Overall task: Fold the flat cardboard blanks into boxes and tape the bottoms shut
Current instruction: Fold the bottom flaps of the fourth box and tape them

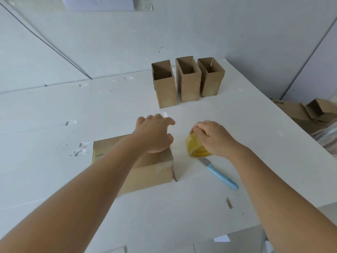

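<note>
A brown cardboard box (149, 170) lies bottom up on the white table (209, 207), with clear tape over its top seam and down its right end. My left hand (155, 133) rests on the box's far right corner, fingers spread and relaxed. To the right, my right hand (213, 137) grips a yellow tape roll (195, 147) standing on edge on the table. Three folded boxes (187, 81) stand upright in a row at the back, their tops unclosed.
A blue-handled knife (221, 175) lies just in front of the tape roll, blade toward it. Flat cardboard blanks (299, 111) are piled beyond the table's right edge. Scraps of tape stick to the table at the left. White walls close the back.
</note>
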Tool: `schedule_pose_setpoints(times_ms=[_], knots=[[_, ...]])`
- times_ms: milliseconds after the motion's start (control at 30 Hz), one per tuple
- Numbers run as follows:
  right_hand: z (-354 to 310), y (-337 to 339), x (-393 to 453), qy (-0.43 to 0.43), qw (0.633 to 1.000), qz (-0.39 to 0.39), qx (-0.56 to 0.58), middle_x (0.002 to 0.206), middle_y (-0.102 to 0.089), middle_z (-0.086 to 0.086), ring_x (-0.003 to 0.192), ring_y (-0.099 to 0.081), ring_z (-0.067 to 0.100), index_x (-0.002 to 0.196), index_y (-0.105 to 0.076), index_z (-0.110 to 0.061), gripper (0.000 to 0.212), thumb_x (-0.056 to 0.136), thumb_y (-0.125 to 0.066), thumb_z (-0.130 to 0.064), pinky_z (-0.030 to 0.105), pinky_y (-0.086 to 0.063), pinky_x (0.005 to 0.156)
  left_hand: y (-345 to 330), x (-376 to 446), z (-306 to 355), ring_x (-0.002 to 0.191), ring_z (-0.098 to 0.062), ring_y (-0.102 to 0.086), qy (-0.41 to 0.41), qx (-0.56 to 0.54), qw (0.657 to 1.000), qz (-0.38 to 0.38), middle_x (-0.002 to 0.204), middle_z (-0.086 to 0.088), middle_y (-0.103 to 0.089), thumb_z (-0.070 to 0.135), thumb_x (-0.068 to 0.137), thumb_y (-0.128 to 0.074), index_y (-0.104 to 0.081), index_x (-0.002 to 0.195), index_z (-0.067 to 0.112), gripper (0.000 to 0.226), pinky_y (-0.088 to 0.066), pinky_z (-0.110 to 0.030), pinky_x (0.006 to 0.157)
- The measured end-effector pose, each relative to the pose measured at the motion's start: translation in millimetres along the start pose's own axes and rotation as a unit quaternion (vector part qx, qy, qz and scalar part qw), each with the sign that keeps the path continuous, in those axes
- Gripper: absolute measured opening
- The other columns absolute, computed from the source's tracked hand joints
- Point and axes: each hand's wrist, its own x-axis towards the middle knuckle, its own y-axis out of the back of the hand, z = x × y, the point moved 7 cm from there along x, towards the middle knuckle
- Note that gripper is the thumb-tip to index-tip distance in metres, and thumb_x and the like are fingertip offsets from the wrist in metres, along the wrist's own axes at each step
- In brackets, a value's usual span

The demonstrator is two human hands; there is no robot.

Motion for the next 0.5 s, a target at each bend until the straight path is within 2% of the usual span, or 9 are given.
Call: schedule_pose_setpoints(times_ms=[67,133,200,267,300,367,500], knots=[[-5,3,0,0.006,1.0,0.022,-0.003,0.088,-0.057,-0.007,0.089,-0.052,0.02,0.096,-0.057,-0.019,0.023,0.098,-0.034,-0.019,0.033,-0.037,0.079,4,12,21,0.128,-0.022,-0.037,-0.06,0.017,0.997,-0.034,0.139,0.001,-0.042,0.025,0.089,-0.048,-0.041,0.138,0.035,0.05,-0.027,-0.038,0.104],[-9,5,-1,0.017,0.999,0.035,-0.013,0.085,-0.053,-0.005,0.083,-0.05,0.021,0.099,-0.051,-0.017,0.019,0.099,-0.032,-0.019,0.031,-0.033,0.074,-2,21,36,0.117,-0.018,-0.047,-0.084,-0.007,0.991,-0.104,0.13,0.004,-0.051,0.031,0.092,-0.051,-0.044,0.136,0.035,0.046,-0.038,-0.034,0.097],[-10,7,-1,0.021,0.999,0.038,-0.021,0.087,-0.053,-0.003,0.081,-0.05,0.021,0.098,-0.045,-0.019,0.015,0.099,-0.031,-0.018,0.031,-0.032,0.073,-12,25,45,0.1,-0.014,-0.054,-0.09,-0.003,0.979,-0.182,0.113,0.008,-0.058,0.038,0.091,-0.053,-0.048,0.133,0.034,0.043,-0.043,-0.029,0.085],[-11,8,-2,0.019,0.999,0.035,-0.036,0.091,-0.055,0.0,0.083,-0.05,0.022,0.097,-0.041,-0.022,0.012,0.099,-0.029,-0.018,0.031,-0.032,0.074,-19,29,48,0.082,-0.009,-0.06,-0.092,-0.021,0.97,-0.223,0.089,0.012,-0.064,0.038,0.088,-0.057,-0.059,0.118,0.032,0.031,-0.044,-0.024,0.071],[-11,9,-3,0.016,0.998,0.034,-0.041,0.092,-0.055,0.001,0.084,-0.05,0.022,0.098,-0.041,-0.022,0.012,0.099,-0.029,-0.018,0.031,-0.033,0.074,-20,31,48,0.074,-0.006,-0.062,-0.091,-0.05,0.969,-0.226,0.079,0.013,-0.066,0.036,0.086,-0.06,-0.064,0.107,0.033,0.022,-0.043,-0.023,0.067],[-12,14,-4,0.015,0.998,0.044,-0.04,0.094,-0.057,0.003,0.084,-0.051,0.023,0.101,-0.045,-0.018,0.016,0.099,-0.029,-0.018,0.031,-0.034,0.075,-19,35,48,0.067,0.0,-0.064,-0.089,-0.111,0.965,-0.221,0.073,0.014,-0.071,0.032,0.082,-0.065,-0.064,0.09,0.04,0.011,-0.044,-0.022,0.068],[-13,24,-9,0.03,0.995,0.09,-0.031,0.093,-0.056,-0.002,0.084,-0.051,0.018,0.103,-0.05,-0.016,0.014,0.099,-0.038,-0.023,0.033,-0.041,0.08,-20,40,45,0.063,0.003,-0.061,-0.071,-0.179,0.963,-0.19,0.07,0.015,-0.071,0.028,0.079,-0.07,-0.067,0.087,0.04,0.015,-0.045,-0.021,0.071]])
